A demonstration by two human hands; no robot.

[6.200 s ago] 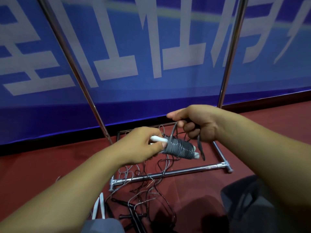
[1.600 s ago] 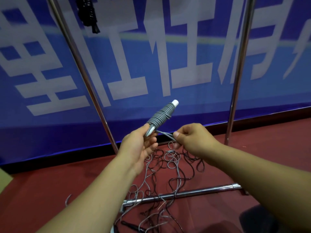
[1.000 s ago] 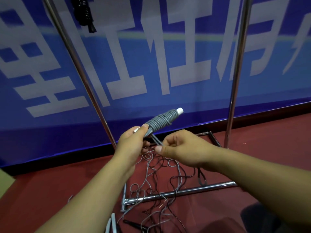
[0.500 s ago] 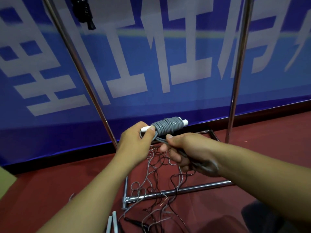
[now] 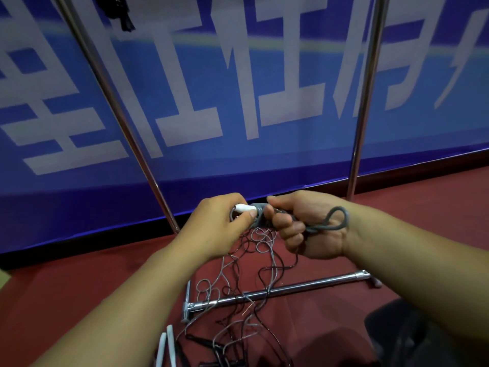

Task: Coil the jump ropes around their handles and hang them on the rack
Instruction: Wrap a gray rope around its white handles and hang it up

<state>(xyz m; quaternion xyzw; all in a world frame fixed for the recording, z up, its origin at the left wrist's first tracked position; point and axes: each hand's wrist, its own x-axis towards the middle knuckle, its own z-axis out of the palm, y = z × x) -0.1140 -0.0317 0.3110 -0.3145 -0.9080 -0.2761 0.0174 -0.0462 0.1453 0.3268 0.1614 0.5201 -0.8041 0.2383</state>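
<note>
The head view looked down on two bare forearms reaching forward over a dark red floor. The left hand pinched the white handle tip of a coiled grey jump rope, thumb and curled fingers closed on it, so that grip was gripping the handle end. The right hand was wrapped around the rest of the coil, hiding most of it, its fingers curled tight; that grip held the bundle too. A loose grey loop of the same rope stuck out of the right fist and lay against the heel of the hand. The bundle lay roughly level between the two hands, held in the air in front of the rack.

The rack's two chrome uprights rose past the hands toward the top of the frame, the left one slanting, and its base bar lay on the floor below the hands. Across that bar and the floor sprawled a tangle of loose ropes, grey and black strands looped over each other. Two white handles lay side by side near the bottom edge. At the top left a black coiled rope hung down, its top cut off by the frame. Behind the rack stood a blue banner with large pale characters.
</note>
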